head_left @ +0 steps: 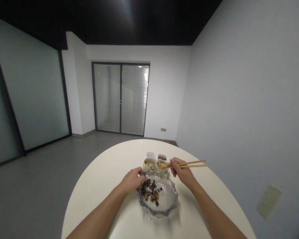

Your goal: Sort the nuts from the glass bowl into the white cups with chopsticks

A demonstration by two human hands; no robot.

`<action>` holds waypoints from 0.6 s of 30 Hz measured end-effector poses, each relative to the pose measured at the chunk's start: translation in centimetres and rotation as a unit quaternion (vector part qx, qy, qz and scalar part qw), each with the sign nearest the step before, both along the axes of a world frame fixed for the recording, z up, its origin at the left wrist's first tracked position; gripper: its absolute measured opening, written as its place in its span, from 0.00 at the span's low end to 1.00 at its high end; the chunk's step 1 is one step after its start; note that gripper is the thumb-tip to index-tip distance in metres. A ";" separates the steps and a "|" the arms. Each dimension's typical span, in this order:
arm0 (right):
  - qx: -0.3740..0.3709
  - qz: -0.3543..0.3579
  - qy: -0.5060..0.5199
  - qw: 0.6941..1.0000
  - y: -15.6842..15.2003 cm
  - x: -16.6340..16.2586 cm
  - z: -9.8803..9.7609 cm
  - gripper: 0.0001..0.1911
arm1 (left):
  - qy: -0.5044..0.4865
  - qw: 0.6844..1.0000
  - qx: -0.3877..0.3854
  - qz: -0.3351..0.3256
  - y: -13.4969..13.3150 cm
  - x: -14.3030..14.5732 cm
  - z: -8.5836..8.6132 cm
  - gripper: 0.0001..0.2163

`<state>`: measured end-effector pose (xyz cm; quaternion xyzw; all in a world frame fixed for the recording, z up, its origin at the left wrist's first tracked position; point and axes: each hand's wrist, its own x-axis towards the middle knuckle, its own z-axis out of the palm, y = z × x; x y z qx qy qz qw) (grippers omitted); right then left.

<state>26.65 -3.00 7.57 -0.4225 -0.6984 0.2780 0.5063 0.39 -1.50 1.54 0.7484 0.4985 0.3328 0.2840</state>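
Observation:
A scalloped clear glass bowl (168, 199) holds dark beans or dried fruit (149, 187) and some brown pieces, gathered on its left side. My left hand (133, 179) grips the bowl's upper left rim between thumb and fingers. In my right hand (179, 169) is a pair of chopsticks (191, 164), their tips pointing left over the small cups behind the bowl. One cup (149, 162) has pale pieces in it and sits under the tips. Another cup (162, 164) contains yellowish nuts. Whether the tips pinch anything is too small to tell.
Behind those two stand a white cup (150, 155) and a cup with brown pieces (162, 157). Everything rests on a round cream table (102, 176). A grey-white wall (239, 99) rises close on the right; glass doors (121, 99) are at the back.

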 end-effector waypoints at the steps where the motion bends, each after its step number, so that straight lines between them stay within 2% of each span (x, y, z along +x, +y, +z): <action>1: 0.010 -0.017 0.011 1.000 0.5 0.0 0.2 0.30 | -0.001 1.000 -0.001 -0.001 0.0 0.0 0.1 0.12; 4: 0.042 -0.051 0.017 0.998 2.2 -0.5 0.7 0.29 | 0.000 1.000 -0.005 -0.002 0.0 0.0 0.1 0.12; 12: 0.073 -0.078 -0.022 0.994 5.9 -2.3 0.5 0.27 | 0.013 1.000 -0.011 0.010 -0.2 0.0 0.7 0.11; 18: 0.065 -0.076 -0.062 0.993 6.5 -2.3 -0.3 0.27 | 0.013 1.000 -0.012 0.007 -0.3 0.0 0.8 0.11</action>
